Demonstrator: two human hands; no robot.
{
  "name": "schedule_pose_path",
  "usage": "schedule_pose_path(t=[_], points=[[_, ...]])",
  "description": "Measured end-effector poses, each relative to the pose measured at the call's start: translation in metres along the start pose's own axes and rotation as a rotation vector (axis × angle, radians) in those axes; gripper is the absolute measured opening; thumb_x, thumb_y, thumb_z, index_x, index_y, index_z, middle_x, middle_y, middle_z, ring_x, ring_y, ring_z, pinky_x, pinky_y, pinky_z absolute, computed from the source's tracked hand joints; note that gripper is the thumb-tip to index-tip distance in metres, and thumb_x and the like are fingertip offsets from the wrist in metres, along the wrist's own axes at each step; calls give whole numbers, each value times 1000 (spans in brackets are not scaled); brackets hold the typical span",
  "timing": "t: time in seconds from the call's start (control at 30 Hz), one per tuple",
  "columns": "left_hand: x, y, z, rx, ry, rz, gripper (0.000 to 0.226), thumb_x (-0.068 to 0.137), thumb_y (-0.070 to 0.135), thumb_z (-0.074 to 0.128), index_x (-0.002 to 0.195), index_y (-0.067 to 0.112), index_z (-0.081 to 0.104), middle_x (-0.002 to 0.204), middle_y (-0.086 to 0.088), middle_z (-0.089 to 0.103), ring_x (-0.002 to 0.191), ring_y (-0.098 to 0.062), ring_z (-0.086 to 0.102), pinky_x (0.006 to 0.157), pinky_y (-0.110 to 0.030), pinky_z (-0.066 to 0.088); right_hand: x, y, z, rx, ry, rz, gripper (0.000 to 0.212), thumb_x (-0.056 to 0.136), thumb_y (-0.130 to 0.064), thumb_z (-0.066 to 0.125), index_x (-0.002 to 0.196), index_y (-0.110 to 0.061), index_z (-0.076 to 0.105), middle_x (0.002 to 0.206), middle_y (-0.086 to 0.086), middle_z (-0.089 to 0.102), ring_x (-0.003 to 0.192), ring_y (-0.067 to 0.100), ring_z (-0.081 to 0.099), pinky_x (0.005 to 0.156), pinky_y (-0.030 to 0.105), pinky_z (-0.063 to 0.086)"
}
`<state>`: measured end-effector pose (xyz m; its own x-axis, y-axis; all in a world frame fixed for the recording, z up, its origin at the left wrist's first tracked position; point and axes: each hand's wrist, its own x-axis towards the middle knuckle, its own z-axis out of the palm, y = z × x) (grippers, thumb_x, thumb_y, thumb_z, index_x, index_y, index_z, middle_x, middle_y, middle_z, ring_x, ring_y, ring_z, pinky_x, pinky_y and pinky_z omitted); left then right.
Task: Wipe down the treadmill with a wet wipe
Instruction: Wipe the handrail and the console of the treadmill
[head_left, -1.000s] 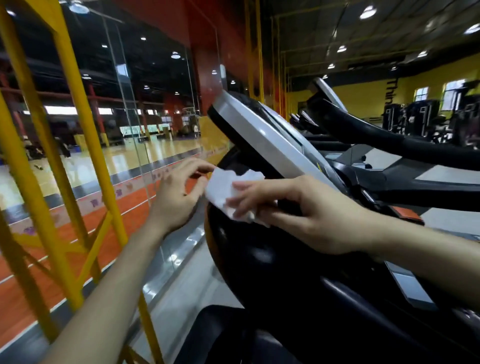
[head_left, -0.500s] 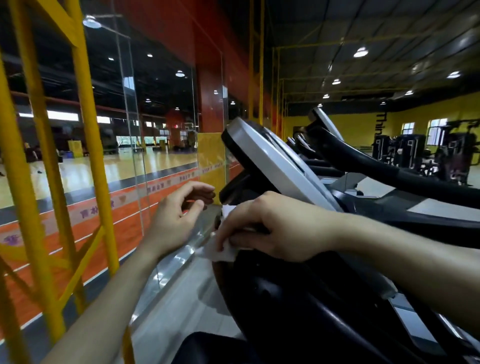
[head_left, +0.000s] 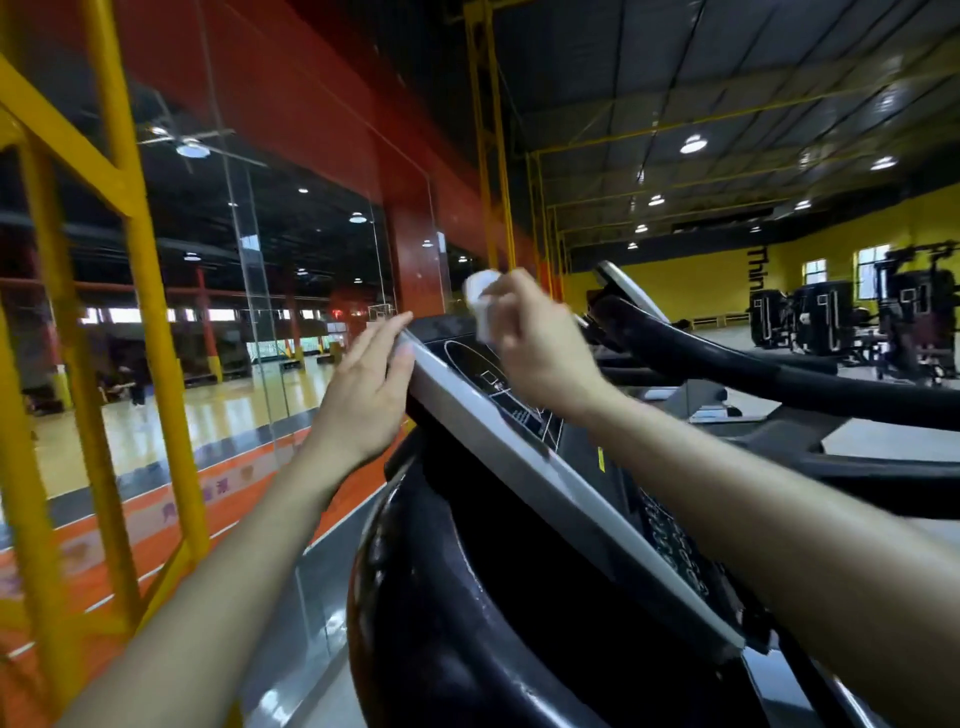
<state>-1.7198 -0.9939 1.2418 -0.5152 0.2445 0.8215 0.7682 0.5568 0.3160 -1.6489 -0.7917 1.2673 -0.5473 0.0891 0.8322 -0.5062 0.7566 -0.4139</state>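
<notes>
One head-worn wide-angle view, facing forward and slightly down, close over treadmill console (head_left: 519, 457); gym hall (head_left: 691, 291) far behind.

grey floor (head_left: 317, 618) carries the black treadmill (head_left: 467, 597); yellow frame (head_left: 160, 364) stands beside it

A gym hall: treadmill consoles (head_left: 519, 447) in a row, weight machines (head_left: 826, 322), glass-walled sports court (head_left: 156, 426).

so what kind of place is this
Probably a gym: the treadmill with more beside it, weight machines along the yellow wall, and a sports court to the left.
</notes>
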Motion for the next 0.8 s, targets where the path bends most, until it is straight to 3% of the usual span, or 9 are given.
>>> schedule_pose_path(t=[0.07, 0.13, 0.17, 0.3, 0.4, 0.43, 0.57, 0.63, 0.8], points=[[2, -2, 0, -14, -11, -21, 43, 116, 30, 39, 157, 37, 48, 162, 8, 48, 150, -12, 41, 124, -32, 30, -49, 11, 12, 19, -225, -153, 44, 107, -10, 53, 147, -26, 56, 127, -8, 72, 108, 15, 69, 89, 31, 52], [3, -6, -3, 8, -33, -21, 43, 115, 31, 39, 157, 41, 46, 162, 12, 48, 149, -10, 43, 123, -34, 33, -94, 39, 2, 22, -264, -242, 51, 109, -14, 50, 157, -32, 51, 162, -21, 47, 145, 0, 48, 119, 24, 39], [3, -8, -4, 32, -49, -21, 44, 115, 33, 38, 157, 43, 44, 163, 12, 47, 149, -11, 42, 122, -34, 33, -110, 53, -6, 7, -264, -268, 52, 110, -15, 49, 159, -33, 49, 168, -23, 35, 152, -4, 36, 124, 21, 31], [0, -7, -1, 50, -15, -23, 46, 113, 35, 37, 158, 43, 43, 164, 9, 46, 152, -14, 39, 126, -43, 32, -91, 50, -5, -48, -322, -327, 60, 109, -13, 50, 164, -32, 39, 175, -18, 21, 157, 1, 29, 126, 22, 29], [-1, -8, -4, -72, -19, -76, 45, 111, 27, 41, 151, 47, 52, 151, 18, 59, 142, -7, 51, 123, -42, 39, -42, 12, 30, -64, -326, -373, 65, 106, -4, 54, 165, -26, 39, 177, -9, 19, 159, 10, 25, 121, 6, 18], [0, -10, -7, -101, -29, -87, 46, 109, 28, 42, 146, 53, 54, 144, 23, 63, 138, -4, 54, 121, -43, 42, -36, 9, 34, -80, -311, -395, 65, 106, -4, 55, 165, -26, 39, 177, -9, 18, 160, 9, 21, 122, 7, 17], [3, -14, -12, -53, -65, -78, 47, 114, 29, 39, 150, 59, 47, 156, 23, 52, 147, -2, 44, 123, -35, 36, -98, 66, 5, -385, -287, -651, 55, 108, -8, 44, 163, -15, 42, 178, -1, 18, 165, 19, 7, 131, 37, 24], [0, -13, -9, -39, -51, -69, 46, 115, 28, 39, 153, 54, 46, 159, 20, 49, 148, -3, 41, 124, -32, 34, -137, 93, -15, -520, -273, -749, 51, 111, -15, 29, 155, -8, 53, 175, 8, 24, 165, 29, 14, 132, 43, 20], [1, -9, -9, -59, -14, -64, 42, 114, 24, 42, 145, 48, 57, 146, 17, 61, 134, -6, 55, 115, -37, 47, -74, 49, 19, -661, -287, -858, 54, 104, -24, 42, 155, -15, 54, 175, 11, 26, 165, 33, 12, 133, 49, 10]])
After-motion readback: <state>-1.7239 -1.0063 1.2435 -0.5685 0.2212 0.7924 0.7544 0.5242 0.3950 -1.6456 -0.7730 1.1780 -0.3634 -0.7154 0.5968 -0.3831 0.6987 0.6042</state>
